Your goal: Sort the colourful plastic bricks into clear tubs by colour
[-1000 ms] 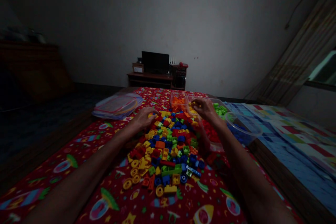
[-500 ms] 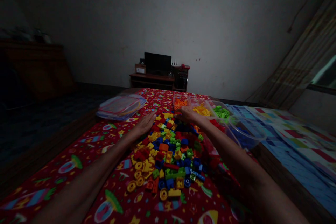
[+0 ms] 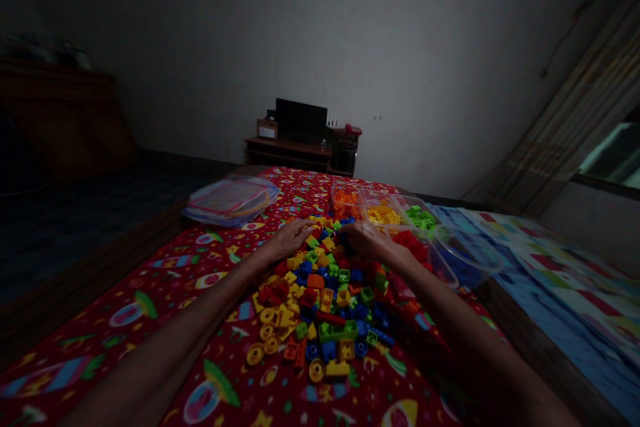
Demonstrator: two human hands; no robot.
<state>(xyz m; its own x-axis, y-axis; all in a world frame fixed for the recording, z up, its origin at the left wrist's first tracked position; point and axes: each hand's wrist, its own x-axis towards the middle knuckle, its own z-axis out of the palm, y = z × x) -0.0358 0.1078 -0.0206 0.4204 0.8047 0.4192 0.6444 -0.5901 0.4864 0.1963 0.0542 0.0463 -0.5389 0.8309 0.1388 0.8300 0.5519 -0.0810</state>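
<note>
A heap of mixed building blocks (image 3: 327, 280) in red, yellow, blue, green and orange lies on a red patterned cloth (image 3: 200, 320). My left hand (image 3: 293, 239) rests against the far left side of the heap, fingers stretched towards the blocks and touching them. Across from it, my right hand (image 3: 366, 240) reaches down over the far right side of the heap. Its fingers bend into the blocks, and their tips are hidden. Yellow wheel-like pieces (image 3: 255, 353) lie loose at the near left edge.
Clear bins stand at the right, with orange pieces (image 3: 346, 200), yellow pieces (image 3: 384, 213), green pieces (image 3: 420, 217), red pieces (image 3: 413, 243) and blue pieces (image 3: 457, 263). Stacked clear lids (image 3: 230, 201) lie at the left. A desk with a monitor (image 3: 301, 119) stands beyond.
My left hand has moved right, onto the heap's edge. My right hand has come back nearer from beside the orange bin and now dips into the blocks.
</note>
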